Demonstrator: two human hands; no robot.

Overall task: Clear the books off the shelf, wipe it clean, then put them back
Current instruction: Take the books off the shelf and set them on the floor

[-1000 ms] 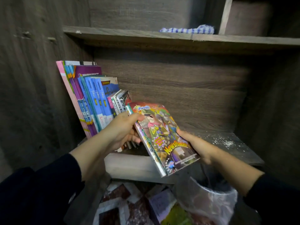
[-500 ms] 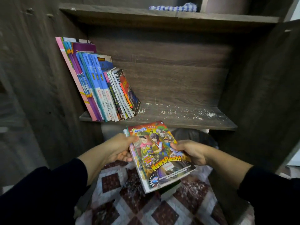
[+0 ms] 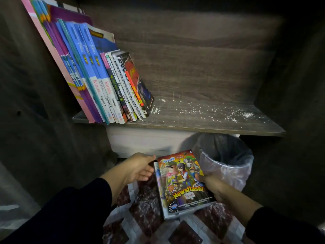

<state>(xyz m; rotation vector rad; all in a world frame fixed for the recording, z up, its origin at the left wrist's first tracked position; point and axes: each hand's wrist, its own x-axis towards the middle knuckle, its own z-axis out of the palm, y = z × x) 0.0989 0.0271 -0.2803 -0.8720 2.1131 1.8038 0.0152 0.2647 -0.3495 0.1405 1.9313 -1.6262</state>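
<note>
- We read "Newsflash!" in big yellow letters on the comic book (image 3: 182, 182). A small white label sits under that word, but it is too blurry to read.
- The comic book cover is bright, with cartoon kids on it. It lies face up on top of at least one more thin book, low down over the tiled floor (image 3: 146, 219), below the shelf.
- Our right hand (image 3: 213, 186) holds the comic book by its right edge. Its fingers are curled around that edge.
- Our left hand (image 3: 139, 169) is just beside the left edge of the comic book. Its fingers are straight and loose, and they hold nothing.
- A row of books (image 3: 98, 73) stands on the left end of the shelf (image 3: 211, 118) and leans to the left against the side wall.
- We read "Kimia" and "Tingkatan 4" on the white and blue spines.
- A spiral notebook (image 3: 130, 90) and a dark book with an orange spine (image 3: 139, 81) stand at the right end of the row.
- The bare part of the shelf has white crumbs and dust on it.
- A bin with a clear plastic bag (image 3: 226, 162) stands on the floor under the shelf, just to the right of the comic book.
</note>
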